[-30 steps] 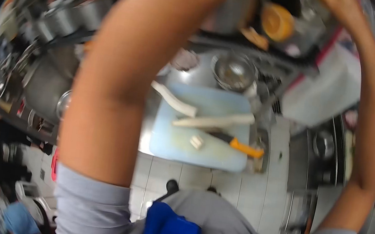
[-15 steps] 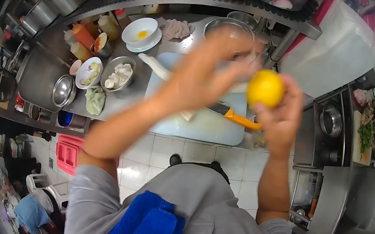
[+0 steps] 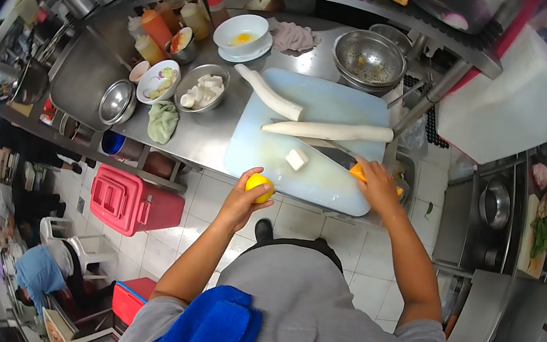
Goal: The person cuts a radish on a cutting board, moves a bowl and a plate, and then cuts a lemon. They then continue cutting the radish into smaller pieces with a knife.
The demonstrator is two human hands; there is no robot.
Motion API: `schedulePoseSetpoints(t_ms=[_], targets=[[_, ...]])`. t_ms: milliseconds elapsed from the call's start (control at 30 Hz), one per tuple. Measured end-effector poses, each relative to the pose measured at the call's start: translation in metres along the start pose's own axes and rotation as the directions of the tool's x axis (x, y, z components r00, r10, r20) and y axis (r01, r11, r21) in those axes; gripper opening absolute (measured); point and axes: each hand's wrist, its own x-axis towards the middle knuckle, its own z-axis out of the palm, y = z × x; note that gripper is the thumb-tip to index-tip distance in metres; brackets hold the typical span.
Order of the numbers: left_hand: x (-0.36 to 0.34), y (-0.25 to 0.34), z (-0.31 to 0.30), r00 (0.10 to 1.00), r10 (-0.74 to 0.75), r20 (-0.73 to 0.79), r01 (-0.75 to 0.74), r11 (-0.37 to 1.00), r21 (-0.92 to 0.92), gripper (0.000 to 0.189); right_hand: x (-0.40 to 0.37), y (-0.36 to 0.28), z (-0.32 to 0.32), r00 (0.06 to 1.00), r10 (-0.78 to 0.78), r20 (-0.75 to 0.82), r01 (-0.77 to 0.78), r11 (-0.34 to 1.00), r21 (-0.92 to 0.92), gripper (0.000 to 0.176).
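Note:
My left hand [image 3: 240, 201] is closed around a yellow lemon [image 3: 258, 188], just off the front edge of the cutting board [image 3: 254, 161]. With its fingers wrapped round the orange handle, my right hand [image 3: 380, 187] grips a kitchen knife [image 3: 332, 153] whose blade lies over the board, pointing left. Two long peeled white roots rest there: a curved one [image 3: 270, 95] at the upper left and a straighter one [image 3: 335, 131] just above the blade. A small cut white chunk [image 3: 296, 159] sits between the knife and my left hand.
Left of the board stand a steel bowl of white chunks [image 3: 186, 83], a green cloth [image 3: 163, 122] and a white bowl [image 3: 162, 64]. Behind are a bowl with yolk [image 3: 238, 26] and a steel colander [image 3: 366, 61]. A steel shelf [image 3: 352, 7] overhangs the back; a red bin [image 3: 160, 207] stands below left.
The lemon has passed from my right hand to my left and come down toward the board's front edge. My right hand has lowered and taken hold of the knife handle.

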Motion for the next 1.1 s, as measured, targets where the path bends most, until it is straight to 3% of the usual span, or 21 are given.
schedulePoseSetpoints(t_ms=[67, 167, 300, 533, 600, 633, 667, 733, 800, 933, 1000, 1067, 1100], targets=[[0.004, -0.005, -0.003, 0.997, 0.051, -0.059, -0.048, 0.998, 0.047, 0.049, 0.009, -0.007, -0.018, 0.996, 0.029, 0.090, -0.039, 0.993, 0.108, 0.041], [0.009, -0.011, -0.002, 0.997, 0.022, -0.077, -0.026, 0.998, -0.052, 0.048, 0.018, -0.011, -0.051, 0.983, -0.053, 0.177, 0.029, 0.990, 0.137, 0.037], [0.010, -0.020, 0.002, 0.999, -0.026, -0.028, 0.027, 0.999, 0.036, 0.049, 0.009, -0.018, -0.092, 0.955, 0.030, 0.297, -0.097, 0.972, 0.214, 0.029], [0.010, -0.021, -0.005, 0.997, -0.083, 0.003, 0.083, 0.997, 0.005, 0.048, -0.050, 0.009, -0.126, 0.951, 0.058, 0.302, -0.138, 0.959, 0.249, 0.028], [0.007, -0.017, -0.001, 0.994, -0.109, -0.003, 0.109, 0.994, -0.011, 0.046, -0.073, 0.014, -0.133, 0.931, 0.198, 0.308, -0.289, 0.914, 0.286, 0.027], [0.007, -0.017, 0.003, 0.998, -0.045, -0.039, 0.045, 0.999, 0.017, 0.046, -0.086, 0.019, -0.129, 0.932, 0.188, 0.308, -0.280, 0.916, 0.288, 0.027], [0.007, -0.016, 0.006, 0.997, 0.021, -0.074, -0.017, 0.999, 0.048, 0.046, -0.100, 0.024, -0.121, 0.905, 0.259, 0.339, -0.369, 0.874, 0.317, 0.027], [0.005, -0.012, 0.006, 0.998, 0.033, -0.060, -0.027, 0.995, 0.101, 0.046, -0.117, 0.027, -0.116, 0.870, 0.317, 0.378, -0.449, 0.825, 0.343, 0.026], [0.002, -0.009, 0.004, 0.998, 0.045, -0.044, -0.038, 0.987, 0.155, 0.046, -0.123, 0.018, -0.117, 0.768, 0.370, 0.523, -0.598, 0.706, 0.378, 0.026], [0.002, -0.007, 0.005, 0.998, -0.047, -0.033, 0.049, 0.997, 0.058, 0.044, -0.115, 0.006, -0.123, 0.759, 0.314, 0.570, -0.591, 0.700, 0.401, 0.026], [0.011, -0.008, 0.005, 0.995, -0.091, -0.050, 0.092, 0.996, 0.013, 0.042, -0.116, 0.013, -0.123, 0.819, 0.254, 0.514, -0.495, 0.766, 0.410, 0.026], [0.025, -0.010, 0.009, 0.992, 0.108, -0.066, -0.060, 0.862, 0.503, 0.049, -0.121, 0.019, -0.122, 0.810, 0.295, 0.507, -0.528, 0.743, 0.411, 0.026], [0.029, -0.008, 0.014, 0.993, 0.101, -0.065, -0.055, 0.864, 0.501, 0.049, -0.122, 0.021, -0.121, 0.810, 0.323, 0.489, -0.543, 0.727, 0.420, 0.026]])
